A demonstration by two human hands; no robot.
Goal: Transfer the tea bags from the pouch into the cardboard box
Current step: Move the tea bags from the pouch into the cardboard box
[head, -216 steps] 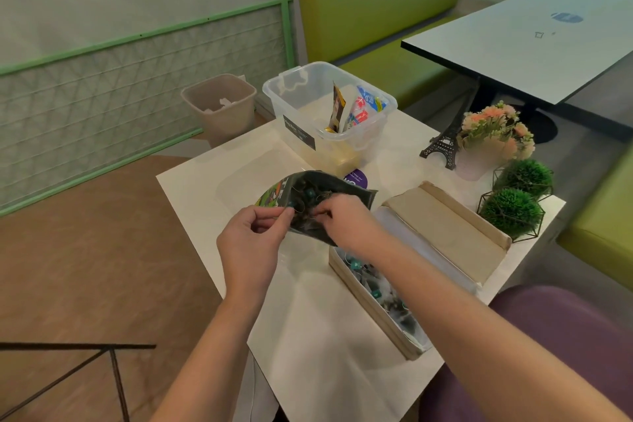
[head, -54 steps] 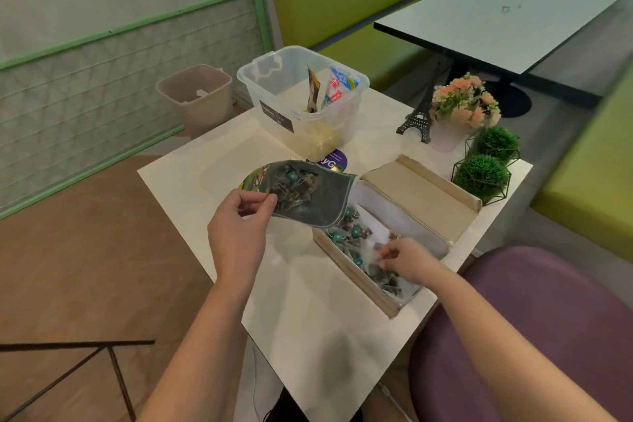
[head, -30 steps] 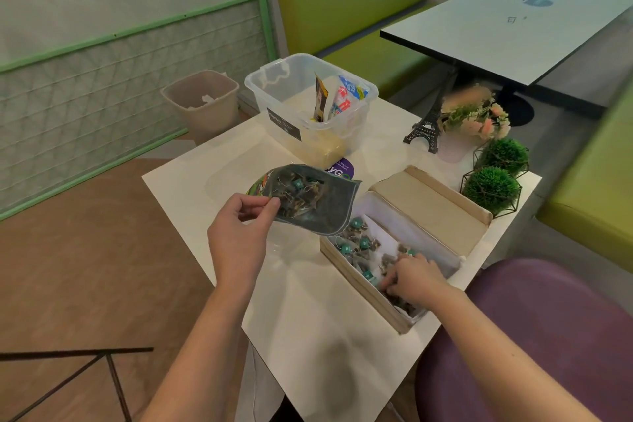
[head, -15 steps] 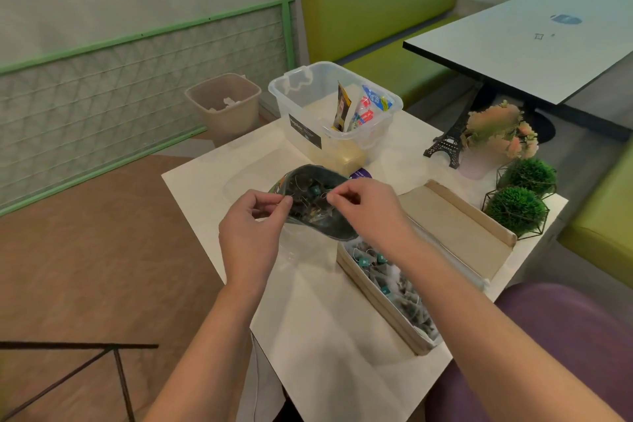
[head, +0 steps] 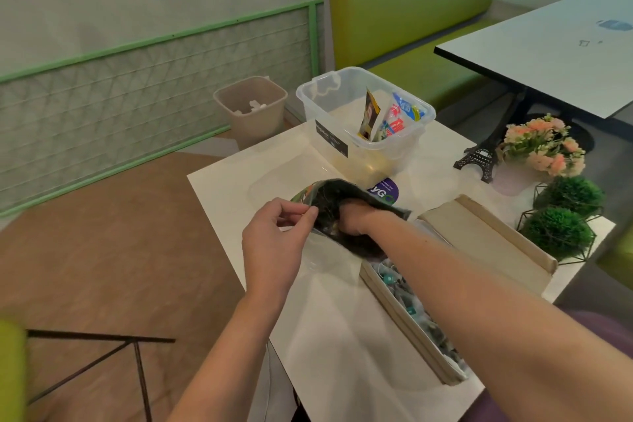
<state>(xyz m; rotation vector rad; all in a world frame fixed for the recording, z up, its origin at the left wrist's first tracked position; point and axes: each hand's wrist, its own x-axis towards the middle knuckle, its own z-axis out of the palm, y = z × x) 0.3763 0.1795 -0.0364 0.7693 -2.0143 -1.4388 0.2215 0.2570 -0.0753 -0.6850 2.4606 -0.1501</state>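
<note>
Inside the pouch point(head: 346, 212), right hand point(head: 352, 221) grip unclear; left hand point(head: 274, 243) pinches its rim.

We see a white square table point(head: 329, 336) with one corner turned toward us. On it, at about 12 o'clock, sits a clear plastic tub point(head: 346, 106). Just in front of the tub a round purple sticker point(head: 385, 192) lies flat on the top. At about 2 o'clock stand a little black tower point(head: 478, 158), a pot of pink flowers point(head: 541, 151) and two green ball plants point(head: 561, 216) in wire frames. At 3 o'clock lies a long cardboard box point(head: 411, 325) with its lid point(head: 486, 240) open beside it.
</note>
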